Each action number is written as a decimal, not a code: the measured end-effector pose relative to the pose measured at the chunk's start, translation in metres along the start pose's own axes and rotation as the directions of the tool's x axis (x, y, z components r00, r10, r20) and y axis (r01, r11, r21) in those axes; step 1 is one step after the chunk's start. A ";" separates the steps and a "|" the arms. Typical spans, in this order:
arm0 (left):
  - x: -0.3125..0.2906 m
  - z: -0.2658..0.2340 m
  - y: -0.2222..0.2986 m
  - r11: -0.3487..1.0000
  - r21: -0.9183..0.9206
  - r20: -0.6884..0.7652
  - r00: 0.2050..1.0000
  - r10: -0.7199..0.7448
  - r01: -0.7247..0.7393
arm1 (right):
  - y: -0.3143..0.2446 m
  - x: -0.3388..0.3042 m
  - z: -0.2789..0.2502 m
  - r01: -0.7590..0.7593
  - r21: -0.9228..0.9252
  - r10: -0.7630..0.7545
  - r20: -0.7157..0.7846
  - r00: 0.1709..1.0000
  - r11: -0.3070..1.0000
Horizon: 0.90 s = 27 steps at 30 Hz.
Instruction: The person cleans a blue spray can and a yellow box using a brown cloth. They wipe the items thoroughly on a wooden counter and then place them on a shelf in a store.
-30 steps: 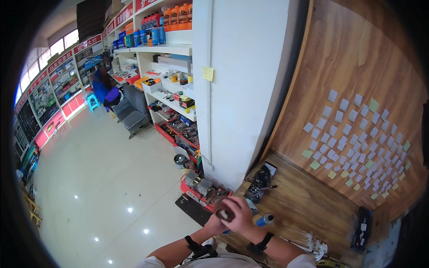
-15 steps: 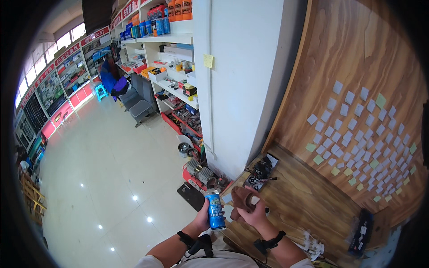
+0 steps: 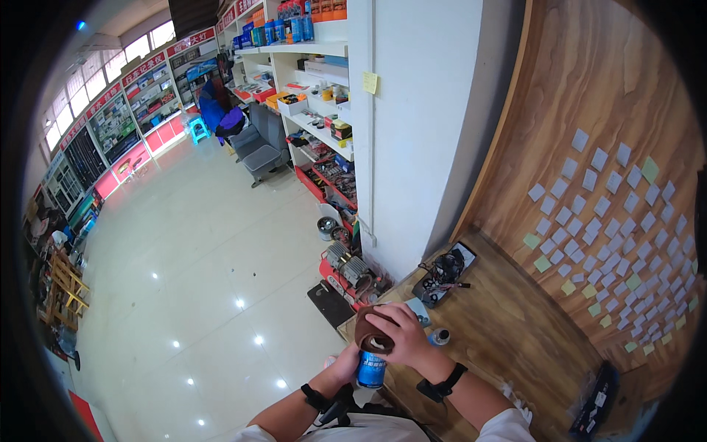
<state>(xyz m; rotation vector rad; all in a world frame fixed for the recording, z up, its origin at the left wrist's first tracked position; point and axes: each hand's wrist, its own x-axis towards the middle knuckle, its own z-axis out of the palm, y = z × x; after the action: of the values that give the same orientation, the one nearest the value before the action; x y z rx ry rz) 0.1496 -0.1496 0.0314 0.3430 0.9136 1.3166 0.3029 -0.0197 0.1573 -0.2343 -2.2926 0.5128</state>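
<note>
In front of me a blue bottle (image 3: pixel 370 372) stands roughly upright, with my left hand (image 3: pixel 345 364) wrapped round its side. My right hand (image 3: pixel 403 335) grips a folded brown cloth (image 3: pixel 372 329) and lays it against the bottle's upper part. The cloth and fingers cover the bottle's top and much of its label. On the wooden table (image 3: pixel 501 324), just right of my right hand, sits a small blue-and-silver container (image 3: pixel 440 337). A light blue sheet (image 3: pixel 420 312) lies behind that hand, partly covered.
A tray of black cables (image 3: pixel 444 274) rests at the table's far corner by a white pillar (image 3: pixel 412 132). A red air compressor (image 3: pixel 346 272) and a dark mat (image 3: pixel 330 303) are on the floor beyond. A dark packaged box (image 3: pixel 595 398) lies at the right.
My right hand has brought the brown cloth left onto the bottle's upper part. The small container on the table has come into fuller view. The whole scene has shifted rightward in the picture.
</note>
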 end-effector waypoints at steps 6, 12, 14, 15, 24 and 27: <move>-0.013 -0.003 -0.008 0.990 -0.068 0.174 0.976 0.131 -0.121 | -0.036 -0.036 0.002 0.059 -0.007 -0.059 0.038 0.998 0.998; -0.013 0.011 0.017 0.979 -0.163 0.075 0.991 -0.110 0.121 | -0.067 -0.078 -0.005 0.111 0.100 -0.128 0.181 0.975 0.989; -0.010 0.005 0.015 0.979 -0.150 0.059 0.989 -0.134 0.141 | -0.062 -0.078 -0.011 0.120 0.123 -0.144 0.215 0.966 0.985; -0.008 0.001 0.012 0.969 -0.195 0.091 0.986 -0.138 0.153 | -0.056 -0.070 -0.016 0.108 0.081 -0.122 0.187 0.975 0.991; 0.002 -0.001 0.005 0.998 -0.065 0.112 0.993 0.029 -0.022 | -0.031 -0.013 -0.005 -0.019 -0.084 0.017 -0.033 0.999 0.996; -0.024 0.050 0.064 0.954 -0.223 0.204 0.966 -0.156 0.201 | -0.049 -0.040 -0.002 0.028 -0.087 -0.027 0.007 1.000 0.996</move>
<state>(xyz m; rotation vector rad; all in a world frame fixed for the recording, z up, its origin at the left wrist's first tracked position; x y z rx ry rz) 0.1438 -0.1410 0.1155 0.1829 0.6046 1.1907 0.3310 -0.0758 0.1535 -0.2439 -2.3232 0.4008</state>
